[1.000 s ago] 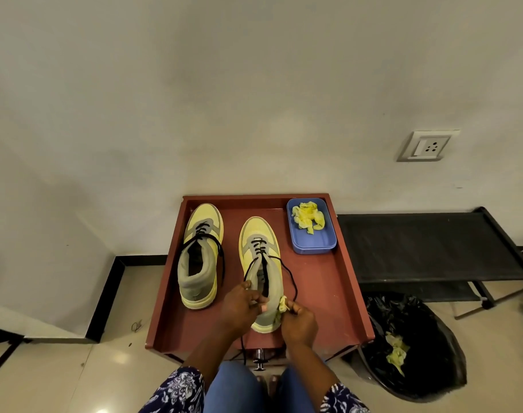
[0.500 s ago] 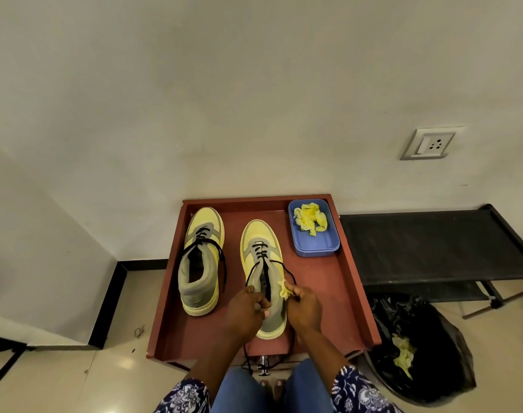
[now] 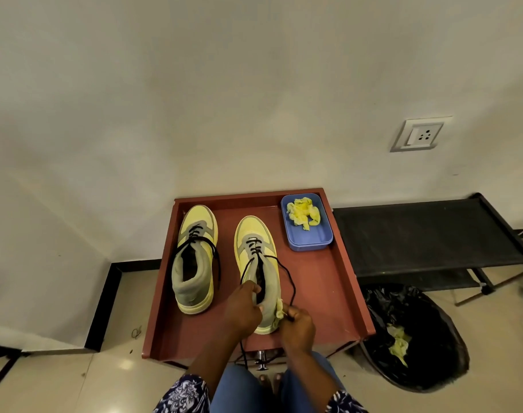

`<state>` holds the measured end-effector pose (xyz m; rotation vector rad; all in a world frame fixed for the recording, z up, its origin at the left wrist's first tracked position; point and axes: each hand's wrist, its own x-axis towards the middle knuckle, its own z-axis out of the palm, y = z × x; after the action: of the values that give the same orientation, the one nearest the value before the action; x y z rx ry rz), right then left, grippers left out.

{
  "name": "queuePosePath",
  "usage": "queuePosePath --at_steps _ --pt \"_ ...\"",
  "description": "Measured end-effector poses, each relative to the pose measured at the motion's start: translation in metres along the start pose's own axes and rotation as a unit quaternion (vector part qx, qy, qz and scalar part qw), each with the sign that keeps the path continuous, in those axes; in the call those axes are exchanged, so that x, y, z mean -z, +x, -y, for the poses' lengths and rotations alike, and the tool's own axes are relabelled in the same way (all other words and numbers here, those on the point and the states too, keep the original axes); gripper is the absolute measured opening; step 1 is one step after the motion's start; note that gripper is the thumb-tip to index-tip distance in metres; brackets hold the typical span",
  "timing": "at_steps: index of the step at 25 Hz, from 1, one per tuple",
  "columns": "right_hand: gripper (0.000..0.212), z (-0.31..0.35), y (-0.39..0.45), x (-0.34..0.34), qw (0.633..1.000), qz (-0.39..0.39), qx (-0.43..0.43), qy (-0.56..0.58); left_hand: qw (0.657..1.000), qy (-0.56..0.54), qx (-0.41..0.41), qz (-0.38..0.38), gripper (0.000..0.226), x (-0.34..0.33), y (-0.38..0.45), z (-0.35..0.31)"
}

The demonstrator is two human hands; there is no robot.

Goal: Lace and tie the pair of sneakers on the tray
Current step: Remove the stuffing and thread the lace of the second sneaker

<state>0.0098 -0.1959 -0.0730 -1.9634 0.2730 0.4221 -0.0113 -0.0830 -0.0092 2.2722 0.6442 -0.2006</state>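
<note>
Two yellow-and-grey sneakers with black laces stand toes-away on a red-brown tray [image 3: 337,281]. The left sneaker [image 3: 194,260] stands untouched, its lace ends draped loose over both sides. At the collar of the right sneaker [image 3: 255,248], my left hand [image 3: 242,308] pinches the left end of the black lace [image 3: 287,275]. By the heel, my right hand [image 3: 296,323] grips the right lace end together with a crumpled yellow scrap [image 3: 279,308]. The lace's lower eyelets are threaded; the upper part hangs free.
A blue rectangular dish [image 3: 309,239] holding yellow crumpled scraps sits in the tray's far right corner. A black low rack [image 3: 427,234] stands right of the tray, a black bin bag [image 3: 415,338] with yellow scraps below it. A wall socket [image 3: 421,135] is above.
Both hands have drawn back toward the heel of the right sneaker, pulling the lace ends out longer. The left sneaker has not moved.
</note>
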Motion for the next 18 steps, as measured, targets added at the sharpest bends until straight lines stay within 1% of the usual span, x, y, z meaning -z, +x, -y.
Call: queuePosePath --at_steps 2,5,8,11,13,15,18 --pt "0.026 0.006 0.003 0.003 1.000 0.005 -0.016 0.018 1.000 -0.004 0.000 0.001 0.036 0.000 -0.001 0.001" --pt "0.026 0.013 0.014 0.009 0.997 0.022 -0.062 0.030 1.000 -0.016 0.003 -0.004 0.034 -0.002 -0.001 0.002" --pt "0.023 0.022 0.030 0.006 0.995 0.032 -0.097 0.003 1.000 -0.019 0.005 -0.008 0.032 -0.003 -0.001 0.002" --pt "0.023 0.036 0.048 0.004 0.993 0.051 -0.105 0.024 1.000 -0.010 0.001 -0.010 0.031 -0.003 -0.001 0.001" --pt "0.029 0.047 0.055 0.002 0.991 0.072 -0.097 0.065 1.000 -0.006 -0.005 -0.015 0.029 -0.003 -0.002 0.001" --pt "0.030 0.056 0.053 0.001 0.990 0.084 -0.068 0.087 1.000 -0.004 -0.014 -0.016 0.028 -0.003 -0.001 0.002" --pt "0.031 0.059 0.043 0.004 0.995 0.087 0.014 0.040 1.000 -0.001 -0.021 -0.015 0.028 -0.004 0.000 0.004"
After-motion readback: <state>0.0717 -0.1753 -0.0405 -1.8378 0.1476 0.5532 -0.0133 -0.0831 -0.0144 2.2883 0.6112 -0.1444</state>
